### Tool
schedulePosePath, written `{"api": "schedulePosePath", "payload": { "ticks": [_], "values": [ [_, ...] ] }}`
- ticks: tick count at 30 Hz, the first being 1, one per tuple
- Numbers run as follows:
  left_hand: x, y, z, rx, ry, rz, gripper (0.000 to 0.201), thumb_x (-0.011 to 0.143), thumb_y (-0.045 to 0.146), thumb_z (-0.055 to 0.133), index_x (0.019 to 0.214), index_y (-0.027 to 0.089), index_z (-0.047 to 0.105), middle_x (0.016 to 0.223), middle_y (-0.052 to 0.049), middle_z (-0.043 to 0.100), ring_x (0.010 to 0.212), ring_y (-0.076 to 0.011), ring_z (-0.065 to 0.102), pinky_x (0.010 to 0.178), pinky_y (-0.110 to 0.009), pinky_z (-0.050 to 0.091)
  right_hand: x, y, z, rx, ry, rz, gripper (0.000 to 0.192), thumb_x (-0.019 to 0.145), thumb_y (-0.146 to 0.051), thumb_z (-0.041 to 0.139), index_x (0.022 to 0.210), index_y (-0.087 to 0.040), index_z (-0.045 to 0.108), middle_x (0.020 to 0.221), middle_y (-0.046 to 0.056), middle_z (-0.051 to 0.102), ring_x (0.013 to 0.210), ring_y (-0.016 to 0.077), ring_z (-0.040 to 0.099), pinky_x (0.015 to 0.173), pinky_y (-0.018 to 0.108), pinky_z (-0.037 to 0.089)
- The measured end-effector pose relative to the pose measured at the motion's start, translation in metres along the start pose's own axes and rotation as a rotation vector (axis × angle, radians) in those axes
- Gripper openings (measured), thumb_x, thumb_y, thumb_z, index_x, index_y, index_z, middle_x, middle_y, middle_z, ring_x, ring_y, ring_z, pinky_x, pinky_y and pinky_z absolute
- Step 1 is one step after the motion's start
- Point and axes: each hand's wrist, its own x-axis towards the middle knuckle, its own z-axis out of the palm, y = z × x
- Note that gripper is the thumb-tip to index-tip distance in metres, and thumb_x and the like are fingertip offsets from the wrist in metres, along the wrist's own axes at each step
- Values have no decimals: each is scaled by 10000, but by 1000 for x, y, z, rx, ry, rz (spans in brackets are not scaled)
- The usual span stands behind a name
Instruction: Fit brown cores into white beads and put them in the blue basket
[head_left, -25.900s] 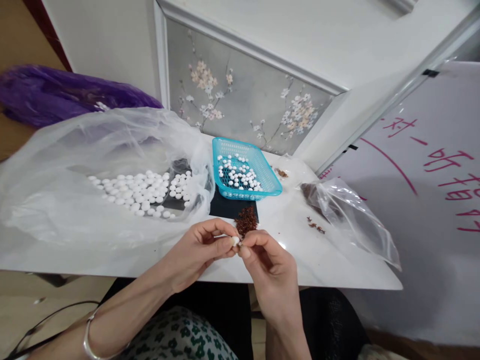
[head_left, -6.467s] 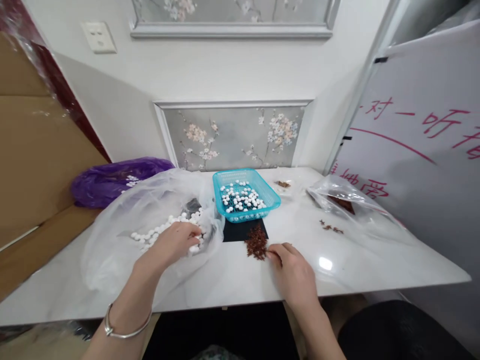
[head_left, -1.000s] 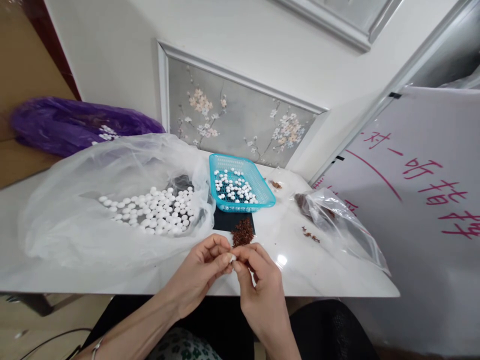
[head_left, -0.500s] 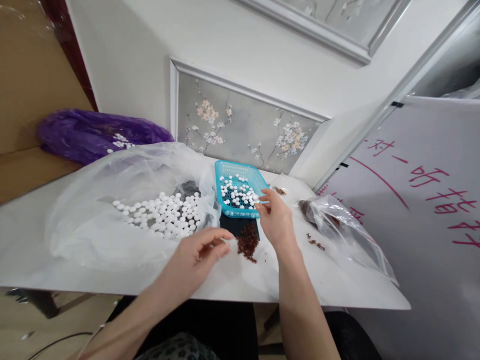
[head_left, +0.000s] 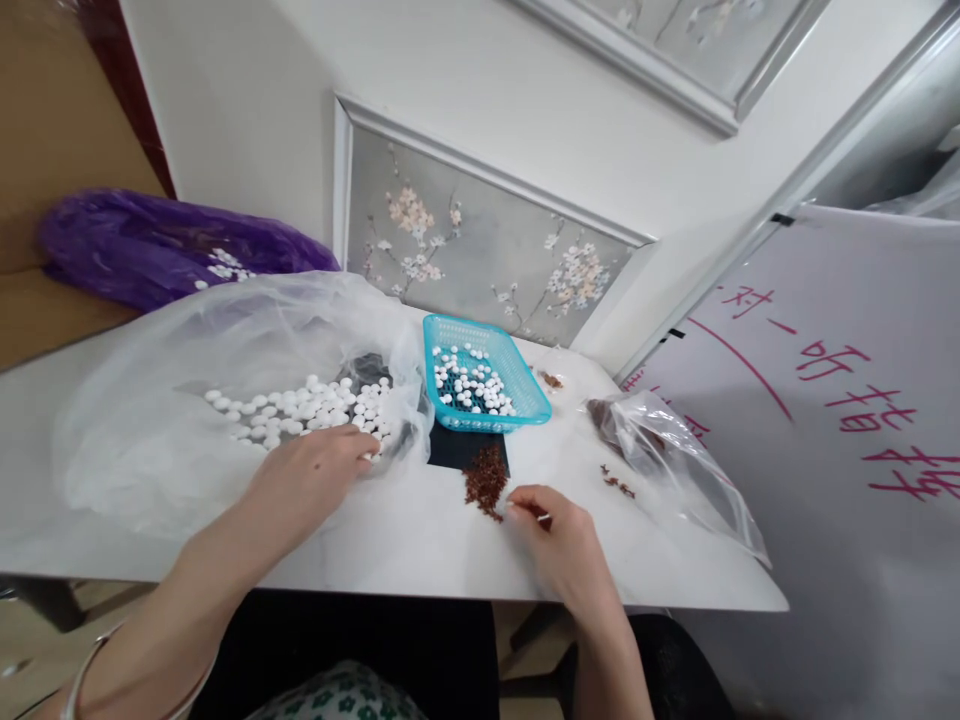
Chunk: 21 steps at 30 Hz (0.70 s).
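Left hand (head_left: 311, 475): now back in the clear bag (head_left: 187, 400), fingers curled onto white beads (head_left: 300, 410).
Right hand (head_left: 559, 540): returned from blue basket (head_left: 525, 385), pinching a piece by the reddish-brown pile (head_left: 486, 480).
Desk (head_left: 405, 540): another round starting, seemingly.

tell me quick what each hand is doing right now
Left hand: fingers reaching among the white beads, grip cannot be told.
Right hand: fingers pinched beside the reddish-brown pile.

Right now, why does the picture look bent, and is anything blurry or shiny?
Head view: the wide lens tilts and bows the wall panel and whiteboard; soft daylight, faint shadows; the glossy white table and the clear bag carry mild sheen; the left hand and right hand look slightly soft, the blue basket sharp.
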Motion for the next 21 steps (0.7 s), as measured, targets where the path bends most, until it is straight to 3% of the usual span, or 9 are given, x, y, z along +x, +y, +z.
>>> {"api": "schedulePosePath", "payload": {
  "ticks": [3,5,7,10,12,15,18,21],
  "values": [
    [0,19,0,-24,74,41,181,794,283,568,894,246,714,902,-50,715,805,-237,616,725,-282,393,-9,0,9,-9,-22,0,141,780,-190,555,767,-205,694,744,24,685,646,181,615,632,289,486],
    [-5,35,4,-207,103,16,165,792,315,604,894,237,707,882,-38,713,771,-208,612,696,-260,413,-11,-1,14,-15,-18,5,150,783,-166,539,727,-206,673,726,19,657,651,179,598,638,290,469],
    [-14,51,14,-482,-3,-74,156,770,336,652,867,228,708,820,-24,704,731,-180,611,662,-235,441,-12,-1,16,-20,-13,7,162,794,-155,520,705,-203,647,735,21,637,671,179,589,657,295,456],
    [-27,65,33,-988,-263,-292,164,746,322,700,855,201,725,869,-28,697,793,-157,633,755,-225,492,-14,1,14,23,13,18,140,828,-187,502,749,-195,617,815,40,643,724,183,595,682,296,457],
    [-33,67,46,-1258,-353,-461,160,745,285,713,863,181,736,889,-36,689,813,-131,632,810,-214,501,-17,1,11,129,36,80,135,864,-234,487,792,-189,593,820,47,656,722,179,606,677,289,470],
    [-35,64,60,-1475,-377,-645,146,751,198,715,887,152,740,849,-41,676,777,-85,619,791,-160,505,-22,-7,7,324,48,161,124,885,-286,504,847,-185,564,704,17,632,638,156,600,632,266,481],
    [-34,60,68,-1578,-390,-709,149,769,161,696,914,145,725,820,-38,657,711,-64,611,725,-138,518,-24,-21,7,479,69,126,122,886,-299,530,839,-188,544,594,-34,545,537,116,530,550,226,448],
    [-31,59,71,-1629,-408,-727,88,797,165,665,874,145,703,783,-21,623,672,-52,599,688,-135,524,-25,-34,11,616,3,110,178,901,-295,522,767,-181,546,550,-39,530,505,96,499,534,212,433]
  ]
}}
